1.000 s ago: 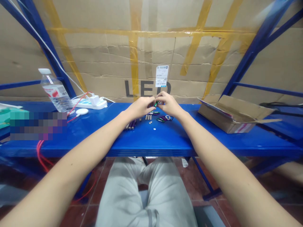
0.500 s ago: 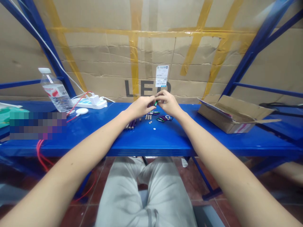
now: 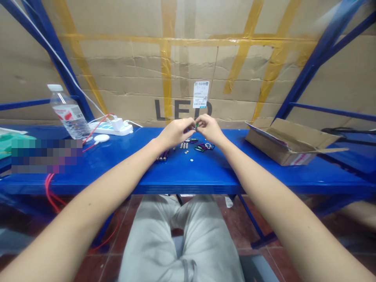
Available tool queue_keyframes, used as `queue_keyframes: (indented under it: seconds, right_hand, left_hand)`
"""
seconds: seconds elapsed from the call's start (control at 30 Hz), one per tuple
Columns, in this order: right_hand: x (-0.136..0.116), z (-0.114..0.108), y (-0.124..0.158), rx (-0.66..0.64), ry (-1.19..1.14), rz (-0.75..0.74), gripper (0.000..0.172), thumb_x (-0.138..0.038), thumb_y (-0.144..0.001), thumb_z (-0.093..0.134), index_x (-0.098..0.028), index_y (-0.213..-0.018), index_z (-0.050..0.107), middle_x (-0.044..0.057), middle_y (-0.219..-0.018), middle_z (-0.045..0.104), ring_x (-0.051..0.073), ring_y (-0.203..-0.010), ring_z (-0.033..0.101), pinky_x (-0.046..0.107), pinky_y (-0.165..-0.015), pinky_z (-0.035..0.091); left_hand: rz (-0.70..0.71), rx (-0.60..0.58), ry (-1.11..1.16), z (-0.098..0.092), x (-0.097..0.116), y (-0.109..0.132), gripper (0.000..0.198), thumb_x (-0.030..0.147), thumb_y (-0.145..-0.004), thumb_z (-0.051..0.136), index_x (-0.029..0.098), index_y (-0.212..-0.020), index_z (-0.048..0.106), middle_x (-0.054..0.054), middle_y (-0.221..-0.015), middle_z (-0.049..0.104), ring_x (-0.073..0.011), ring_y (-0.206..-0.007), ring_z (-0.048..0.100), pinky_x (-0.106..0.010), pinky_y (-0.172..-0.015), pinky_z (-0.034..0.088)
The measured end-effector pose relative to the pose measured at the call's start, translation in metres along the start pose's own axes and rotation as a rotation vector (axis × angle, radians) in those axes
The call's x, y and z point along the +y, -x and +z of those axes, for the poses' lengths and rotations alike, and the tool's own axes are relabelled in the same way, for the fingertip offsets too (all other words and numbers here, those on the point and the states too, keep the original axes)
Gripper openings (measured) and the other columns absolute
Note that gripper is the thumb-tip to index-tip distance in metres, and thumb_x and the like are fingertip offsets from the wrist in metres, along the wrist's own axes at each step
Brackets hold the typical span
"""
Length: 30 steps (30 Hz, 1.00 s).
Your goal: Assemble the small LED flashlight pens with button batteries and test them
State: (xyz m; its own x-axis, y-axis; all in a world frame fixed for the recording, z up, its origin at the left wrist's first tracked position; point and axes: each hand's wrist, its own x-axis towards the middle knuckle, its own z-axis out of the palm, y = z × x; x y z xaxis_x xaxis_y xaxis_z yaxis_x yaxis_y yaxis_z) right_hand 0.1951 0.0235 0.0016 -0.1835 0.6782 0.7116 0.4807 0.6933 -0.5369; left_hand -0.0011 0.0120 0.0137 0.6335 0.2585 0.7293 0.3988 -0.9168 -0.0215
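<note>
My left hand (image 3: 175, 132) and my right hand (image 3: 209, 128) meet above the blue table (image 3: 188, 172), fingers pinched together on a small green cylindrical piece (image 3: 195, 126) held between them. Below the hands lie several coloured carabiner clips (image 3: 204, 147), a cluster of small silver button cells (image 3: 184, 145), one loose cell (image 3: 191, 160), and a few dark purple tubes (image 3: 163, 155). What the pinched piece joins to is too small to make out.
An open cardboard box (image 3: 289, 141) sits at the right. At the left stand a plastic water bottle (image 3: 68, 112), a white power strip with plug (image 3: 111, 127), a white round puck (image 3: 101, 138) and red cable (image 3: 49, 192). Taped cardboard (image 3: 182, 70) forms the back wall.
Both hands have shifted slightly; the fingertips have drawn closer around the green piece and the right hand sits a touch lower. Everything on the table stays put.
</note>
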Motion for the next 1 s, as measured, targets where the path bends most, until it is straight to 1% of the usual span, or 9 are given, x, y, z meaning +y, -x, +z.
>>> queue_keyframes:
  seconds: [0.13, 0.27, 0.43, 0.5, 0.63, 0.7, 0.8, 0.9, 1.0]
  right_hand:
    - [-0.001, -0.002, 0.0, 0.008, -0.031, 0.012, 0.014, -0.028, -0.074, 0.072, -0.018, -0.075, 0.062, 0.002, -0.084, 0.054, 0.014, -0.068, 0.052, 0.032, -0.067, 0.047]
    - [0.001, -0.004, -0.001, 0.022, -0.037, 0.01, 0.017, -0.032, -0.075, 0.072, -0.018, -0.077, 0.062, 0.002, -0.085, 0.055, 0.014, -0.069, 0.052, 0.033, -0.068, 0.047]
    - [0.005, -0.004, -0.003, 0.051, -0.02, -0.011, 0.011, -0.026, -0.074, 0.07, -0.019, -0.078, 0.063, 0.003, -0.085, 0.056, 0.015, -0.069, 0.052, 0.033, -0.067, 0.047]
    - [0.006, -0.004, -0.003, 0.066, -0.003, -0.025, 0.01, -0.024, -0.073, 0.071, -0.019, -0.077, 0.063, 0.003, -0.084, 0.057, 0.015, -0.068, 0.052, 0.033, -0.067, 0.047]
    - [0.005, -0.004, -0.003, 0.062, 0.007, -0.028, 0.013, -0.027, -0.072, 0.073, -0.019, -0.075, 0.062, 0.002, -0.083, 0.057, 0.015, -0.067, 0.051, 0.032, -0.064, 0.046]
    - [0.004, -0.003, -0.003, 0.064, -0.012, -0.008, 0.016, -0.027, -0.071, 0.073, -0.019, -0.073, 0.06, 0.002, -0.08, 0.057, 0.014, -0.066, 0.051, 0.031, -0.063, 0.045]
    - [0.002, -0.004, -0.002, 0.056, -0.086, 0.042, 0.021, -0.03, -0.069, 0.074, -0.019, -0.074, 0.057, 0.0, -0.074, 0.057, 0.014, -0.065, 0.051, 0.03, -0.061, 0.043]
    - [0.001, -0.004, -0.002, 0.019, -0.168, 0.089, 0.027, -0.033, -0.067, 0.076, -0.02, -0.074, 0.054, -0.002, -0.066, 0.056, 0.014, -0.062, 0.051, 0.029, -0.057, 0.041]
    - [0.0, -0.004, -0.002, 0.006, -0.194, 0.095, 0.027, -0.032, -0.067, 0.076, -0.02, -0.074, 0.053, -0.003, -0.061, 0.054, 0.013, -0.059, 0.05, 0.028, -0.056, 0.041]
  left_hand:
    - [0.057, 0.029, -0.049, 0.005, -0.001, 0.001, 0.016, 0.021, -0.093, 0.056, 0.018, -0.105, 0.064, -0.006, -0.092, 0.071, -0.0174, -0.085, 0.067, -0.032, -0.078, 0.051]
    - [0.087, 0.035, -0.12, 0.008, -0.003, 0.003, 0.021, 0.021, -0.093, 0.054, 0.018, -0.11, 0.067, -0.008, -0.096, 0.073, -0.0183, -0.088, 0.069, -0.032, -0.078, 0.053]
    - [0.082, 0.015, -0.248, 0.011, -0.001, 0.004, 0.029, 0.023, -0.093, 0.055, 0.017, -0.119, 0.067, -0.01, -0.097, 0.073, -0.0194, -0.084, 0.07, -0.031, -0.073, 0.054]
    - [0.064, 0.007, -0.273, 0.013, 0.001, 0.003, 0.029, 0.023, -0.093, 0.055, 0.016, -0.117, 0.067, -0.01, -0.095, 0.073, -0.02, -0.083, 0.07, -0.032, -0.072, 0.054]
    - [0.0, 0.017, -0.203, 0.013, 0.007, 0.002, 0.017, 0.021, -0.091, 0.056, 0.015, -0.102, 0.068, -0.009, -0.09, 0.072, -0.0196, -0.08, 0.069, -0.032, -0.073, 0.053]
    - [-0.038, 0.041, -0.137, 0.012, 0.009, 0.002, 0.014, 0.02, -0.091, 0.056, 0.015, -0.099, 0.066, -0.008, -0.088, 0.073, -0.0177, -0.077, 0.068, -0.03, -0.071, 0.052]
    - [-0.057, 0.076, -0.094, 0.009, 0.01, 0.002, 0.012, 0.019, -0.092, 0.056, 0.016, -0.099, 0.065, -0.007, -0.089, 0.073, -0.0159, -0.076, 0.067, -0.028, -0.07, 0.051]
    - [-0.013, 0.089, -0.107, 0.011, 0.007, 0.004, 0.016, 0.019, -0.093, 0.054, 0.016, -0.104, 0.065, -0.009, -0.097, 0.073, -0.0171, -0.083, 0.069, -0.029, -0.075, 0.052]
    - [0.035, 0.085, -0.142, 0.015, 0.005, 0.004, 0.02, 0.02, -0.095, 0.05, 0.017, -0.109, 0.065, -0.01, -0.099, 0.072, -0.0185, -0.088, 0.069, -0.032, -0.078, 0.053]
